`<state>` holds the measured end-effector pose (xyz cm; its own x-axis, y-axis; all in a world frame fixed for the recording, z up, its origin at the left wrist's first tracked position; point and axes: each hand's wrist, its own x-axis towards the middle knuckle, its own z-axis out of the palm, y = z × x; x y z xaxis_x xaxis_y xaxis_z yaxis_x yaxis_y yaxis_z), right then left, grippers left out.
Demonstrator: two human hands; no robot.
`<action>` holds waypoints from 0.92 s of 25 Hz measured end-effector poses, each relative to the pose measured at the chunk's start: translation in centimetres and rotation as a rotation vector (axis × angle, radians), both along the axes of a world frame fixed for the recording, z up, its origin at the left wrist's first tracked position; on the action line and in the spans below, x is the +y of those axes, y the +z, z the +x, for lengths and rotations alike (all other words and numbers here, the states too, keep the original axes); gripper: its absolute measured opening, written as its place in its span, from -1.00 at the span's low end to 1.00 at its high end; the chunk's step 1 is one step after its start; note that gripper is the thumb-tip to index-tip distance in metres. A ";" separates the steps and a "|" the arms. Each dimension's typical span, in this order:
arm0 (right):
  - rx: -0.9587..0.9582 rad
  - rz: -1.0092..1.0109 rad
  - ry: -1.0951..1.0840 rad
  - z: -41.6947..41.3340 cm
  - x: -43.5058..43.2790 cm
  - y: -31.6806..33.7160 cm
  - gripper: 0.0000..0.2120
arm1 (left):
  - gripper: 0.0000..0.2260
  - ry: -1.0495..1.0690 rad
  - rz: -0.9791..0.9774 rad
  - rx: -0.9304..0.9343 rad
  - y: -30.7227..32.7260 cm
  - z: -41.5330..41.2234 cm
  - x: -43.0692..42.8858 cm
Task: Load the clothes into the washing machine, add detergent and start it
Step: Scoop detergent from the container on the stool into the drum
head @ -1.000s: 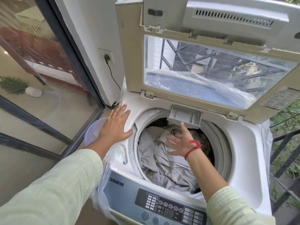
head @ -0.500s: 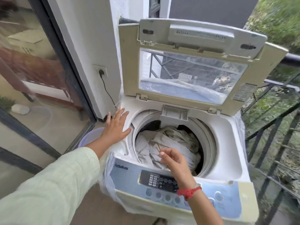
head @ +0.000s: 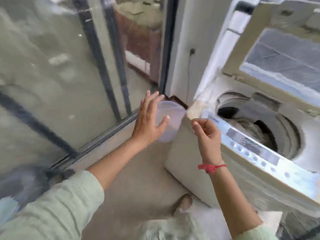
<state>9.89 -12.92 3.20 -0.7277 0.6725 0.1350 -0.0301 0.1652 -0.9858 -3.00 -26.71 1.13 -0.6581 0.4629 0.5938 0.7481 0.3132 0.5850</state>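
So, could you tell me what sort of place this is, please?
Probably a home's laundry corner, perhaps a balcony: a top-loading washing machine, a glass sliding door beside it, and a bare concrete floor.

Single head-worn view, wide-angle, looking forward and steeply down. It faces the gap between the glass door (head: 52,75) on the left and the washing machine (head: 187,161), which leans along the right edge (lens warp, plus lots of blur). It's close in: left hand (head: 147,122) and right hand (head: 207,135) sit mid-frame, with floor (head: 138,187) below.
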 end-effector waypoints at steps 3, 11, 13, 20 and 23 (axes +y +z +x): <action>-0.065 0.013 0.216 -3.2 -7.3 -1.9 -0.94 | -0.50 0.214 -0.082 -0.085 -3.8 1.5 -9.9; -0.232 0.015 0.572 -11.9 -16.1 -5.7 -0.89 | -0.52 0.749 -0.037 -0.356 -8.8 3.6 -25.3; -0.327 0.020 0.622 -14.7 -17.2 -7.6 -0.82 | -0.52 0.839 -0.048 -0.423 -10.3 4.5 -27.5; -0.523 0.154 0.961 -22.3 -23.1 -13.2 -0.86 | -0.53 1.089 -0.089 -0.645 -14.4 5.0 -31.4; -0.543 0.251 1.110 -23.8 -26.7 -14.9 -0.91 | -0.53 1.180 -0.108 -0.700 -15.3 5.6 -33.3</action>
